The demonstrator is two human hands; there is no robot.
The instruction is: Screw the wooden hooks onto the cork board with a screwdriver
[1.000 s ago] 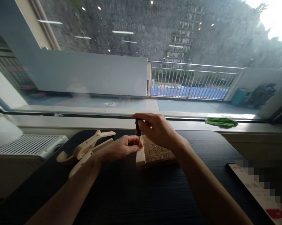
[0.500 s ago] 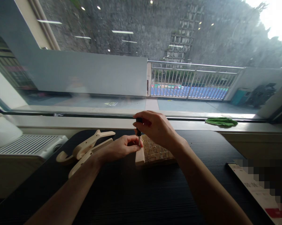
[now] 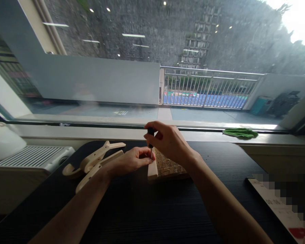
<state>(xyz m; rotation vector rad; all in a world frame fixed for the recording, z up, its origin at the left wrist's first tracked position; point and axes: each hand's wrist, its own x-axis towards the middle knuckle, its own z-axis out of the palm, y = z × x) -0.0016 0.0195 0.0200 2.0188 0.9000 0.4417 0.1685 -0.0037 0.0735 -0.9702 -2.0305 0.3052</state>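
Note:
My right hand (image 3: 170,139) is closed around the black handle of a screwdriver (image 3: 150,133), which stands upright with its shaft pointing down. The tip meets a pale wooden strip (image 3: 152,172) along the left edge of a brown, rough-textured panel (image 3: 169,165) lying on the table. Beside the tip, my left hand (image 3: 134,158) has thumb and fingers pinched together at the strip. Whatever lies between those fingers is too small or hidden to name. Left of it lie a forked wooden piece (image 3: 96,157) and a long wooden bar (image 3: 91,173), partly behind my left forearm.
The black table (image 3: 142,210) stands against a window sill (image 3: 111,133). A green cloth (image 3: 240,133) lies on the sill at right. A white slatted radiator (image 3: 38,156) is at far left, and a flat light-coloured board (image 3: 271,200) rests at the right edge.
The whole view has shifted slightly. My right hand has turned a little around the screwdriver handle; my left hand stays at the strip.

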